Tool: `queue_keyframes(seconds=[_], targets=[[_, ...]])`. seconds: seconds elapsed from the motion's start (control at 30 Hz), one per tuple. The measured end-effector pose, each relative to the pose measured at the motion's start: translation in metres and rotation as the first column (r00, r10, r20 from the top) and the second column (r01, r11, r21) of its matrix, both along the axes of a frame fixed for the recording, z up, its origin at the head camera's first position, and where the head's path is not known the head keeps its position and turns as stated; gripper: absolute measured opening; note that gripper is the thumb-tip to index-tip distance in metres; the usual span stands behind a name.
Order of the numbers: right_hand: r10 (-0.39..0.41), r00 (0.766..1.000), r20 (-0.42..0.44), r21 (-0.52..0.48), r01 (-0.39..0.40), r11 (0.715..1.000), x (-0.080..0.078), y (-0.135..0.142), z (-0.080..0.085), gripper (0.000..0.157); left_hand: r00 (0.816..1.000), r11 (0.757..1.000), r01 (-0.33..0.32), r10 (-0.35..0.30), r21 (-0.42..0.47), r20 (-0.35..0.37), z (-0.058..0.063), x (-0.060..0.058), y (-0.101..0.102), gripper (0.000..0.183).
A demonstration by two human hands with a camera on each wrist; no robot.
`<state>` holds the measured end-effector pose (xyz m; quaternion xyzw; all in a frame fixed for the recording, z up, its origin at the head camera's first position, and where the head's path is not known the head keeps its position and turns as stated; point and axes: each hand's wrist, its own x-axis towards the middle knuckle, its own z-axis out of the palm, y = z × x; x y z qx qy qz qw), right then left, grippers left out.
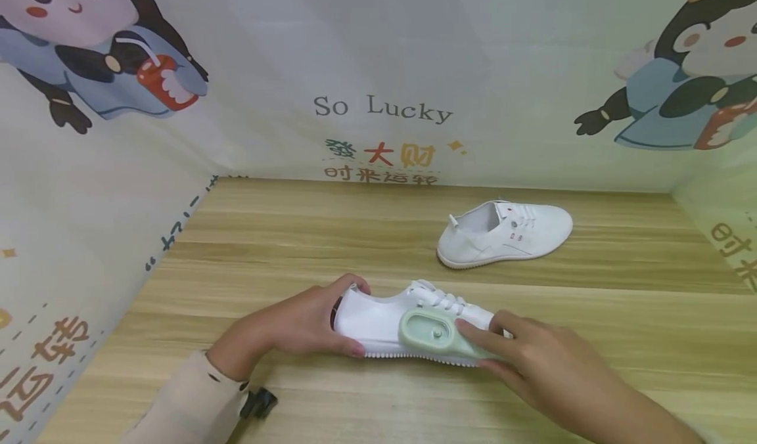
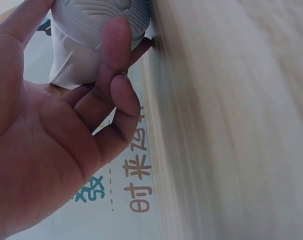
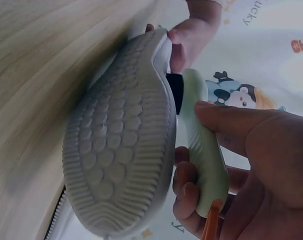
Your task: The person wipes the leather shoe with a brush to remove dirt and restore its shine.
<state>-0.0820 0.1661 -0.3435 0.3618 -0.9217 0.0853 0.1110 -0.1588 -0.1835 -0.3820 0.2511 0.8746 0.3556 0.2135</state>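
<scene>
A white lace-up shoe (image 1: 372,322) is tipped on the wooden surface, toe to the right. My left hand (image 1: 301,322) grips its heel, thumb on the near side; the left wrist view shows fingers around the heel (image 2: 79,62). With my right hand (image 1: 556,372) I hold a pale green brush (image 1: 434,332) by its handle, its head against the shoe's near side. In the right wrist view, dark bristles (image 3: 175,92) meet the upper beside the textured sole (image 3: 109,135). An orange cord (image 3: 211,220) hangs from the handle's end.
A second white shoe (image 1: 508,234) stands farther back, right of centre, toe to the right. Printed cloth walls (image 1: 384,50) with cartoon figures and lettering enclose the wooden surface (image 1: 296,227). A small black object (image 1: 258,403) sits beside the left sleeve (image 1: 189,398).
</scene>
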Motion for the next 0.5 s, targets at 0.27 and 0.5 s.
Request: queue_keyframes(seconds=[0.27,0.5], targets=[[-0.012,1.000,0.019,0.006,0.012,1.000,0.000,0.005,-0.002,0.053,1.000,1.000,-0.004,0.004,0.001,0.006,-0.001,0.001,-0.001,0.078],[-0.051,0.998,-0.021,0.034,0.052,0.998,0.005,0.027,0.003,0.059,1.000,1.000,-0.007,0.007,0.000,0.005,-0.002,0.000,0.000,0.078]])
